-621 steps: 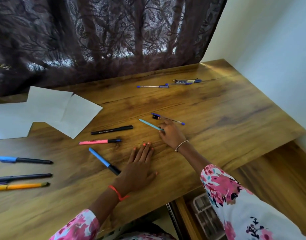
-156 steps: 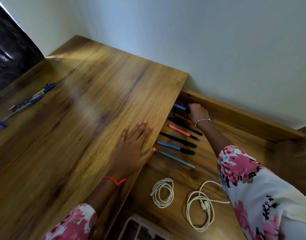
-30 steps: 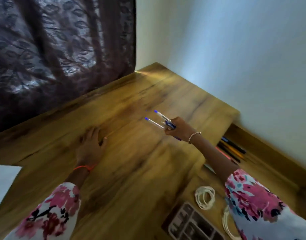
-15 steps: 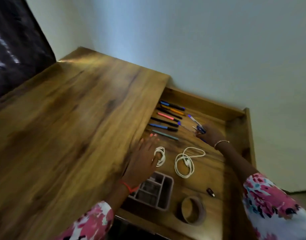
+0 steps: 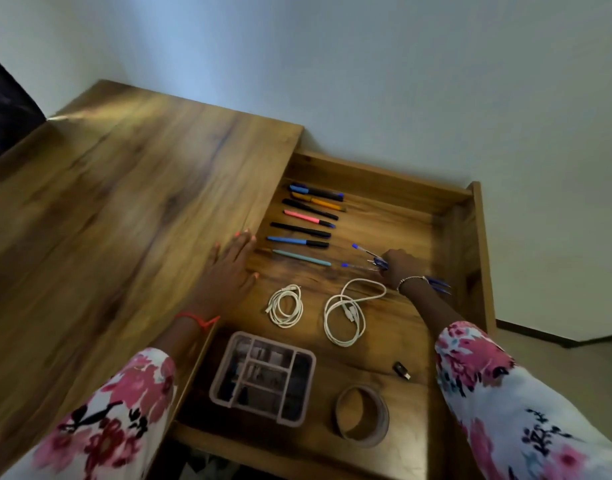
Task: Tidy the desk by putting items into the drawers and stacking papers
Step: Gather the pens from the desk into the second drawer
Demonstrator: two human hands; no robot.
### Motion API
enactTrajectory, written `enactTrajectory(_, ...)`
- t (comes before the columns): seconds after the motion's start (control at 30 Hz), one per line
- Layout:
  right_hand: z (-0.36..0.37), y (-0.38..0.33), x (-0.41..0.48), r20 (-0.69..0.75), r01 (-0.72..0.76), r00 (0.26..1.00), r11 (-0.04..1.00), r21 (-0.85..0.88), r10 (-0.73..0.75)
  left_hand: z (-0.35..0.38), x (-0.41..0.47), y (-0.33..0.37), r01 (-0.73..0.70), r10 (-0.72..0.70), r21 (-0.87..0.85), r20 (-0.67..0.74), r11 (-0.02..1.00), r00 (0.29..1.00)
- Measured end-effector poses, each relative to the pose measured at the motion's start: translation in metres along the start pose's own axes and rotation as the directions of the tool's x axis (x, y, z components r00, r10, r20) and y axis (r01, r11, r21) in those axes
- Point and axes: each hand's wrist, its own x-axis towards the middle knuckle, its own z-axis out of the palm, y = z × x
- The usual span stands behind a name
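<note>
Open drawer [image 5: 470, 237] at the right end of the worktop [image 5: 124, 237].

Right hand [image 5: 399, 268]: low over the drawer floor, toward the right wall, fingers curled round a bundle of blue ballpoints [image 5: 379, 261]. Two capped tips fan out to the left; the other ends show behind the wrist. At least two in the bundle, exact number cannot be told. Judged: about to be set down next to the row already laid, pointing the same way so they line up.

Left hand [image 5: 228, 271]: flat, fingers straight, holding nothing, resting on the worktop's right edge just above the drawer. Likely a brace while leaning over.

Count in the drawer:
- seven pens [image 5: 299, 231], parallel, in a row down the left side from the far wall
- two coiled white cables [image 5: 285, 306], side by side mid-floor
- one compartment tray [image 5: 263, 377], near-left corner
- one tape roll [image 5: 361, 415], by the near edge
- one small black piece [image 5: 401, 370], too small to identify

No papers in view.
</note>
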Motion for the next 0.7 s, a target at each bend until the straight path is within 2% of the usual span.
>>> enactTrajectory(0.2,0.013,0.007,0.009,0.021,0.024,1.0,0.999,-0.041,-0.023,0.003,0.012,-0.001,-0.007,0.008,0.019,-0.044,1.0,0.999)
enactTrajectory(0.37,0.005,0.014,0.02,0.04,0.041,0.998,0.996,0.081,-0.045,-0.003,0.041,0.007,0.005,-0.006,-0.051,-0.018,0.999,1.0)
enactTrajectory(0.5,-0.007,0.015,0.036,-0.022,0.127,0.992,0.982,0.14,-0.126,-0.003,0.055,0.008,0.042,-0.044,-0.027,-0.053,0.999,0.998)
enactTrajectory(0.6,-0.006,0.008,0.05,0.048,0.203,0.976,0.962,0.181,-0.214,-0.001,0.055,0.006,0.039,-0.041,-0.025,-0.075,0.999,0.996)
enactTrajectory(0.7,0.003,-0.003,0.06,0.109,0.267,0.953,0.954,0.138,-0.282,0.001,0.057,0.001,0.031,-0.033,-0.022,-0.079,0.999,0.996)
